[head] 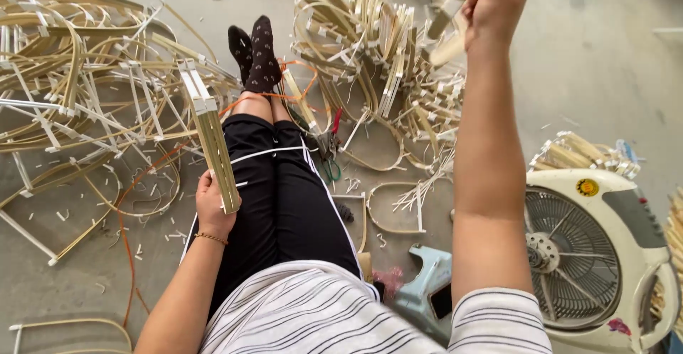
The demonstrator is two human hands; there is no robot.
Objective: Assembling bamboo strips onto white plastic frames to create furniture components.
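Bamboo is lying everywhere around the person's outstretched legs (284,183), which are serving here as the landmark. Left of the legs, the left hand (211,208) is resting against the thigh with its fingers (205,183) closing around the lower end of a flat bundle of bamboo strips (211,137); the bundle is angling up and away from the legs, bound with white tape at its far end. Further left of the legs, a tangled heap of bent bamboo hoops (78,76) is spreading over the grey floor (597,69). Right of the legs, the right hand (496,2) is stretching far forward and gripping a pale bamboo piece (448,12) near the top edge of the view; how the fingers are wrapping it is hard to make out, since the hand is partly cut off. Just beyond the feet to the right, a second pile of taped bamboo loops (370,55) is standing. Red-handled scissors (331,144) are lying just beside the right knee. Well right of the legs, a white fan (576,254) is lying on the floor, and a pale blue stool (427,290) is sitting between it and the legs.
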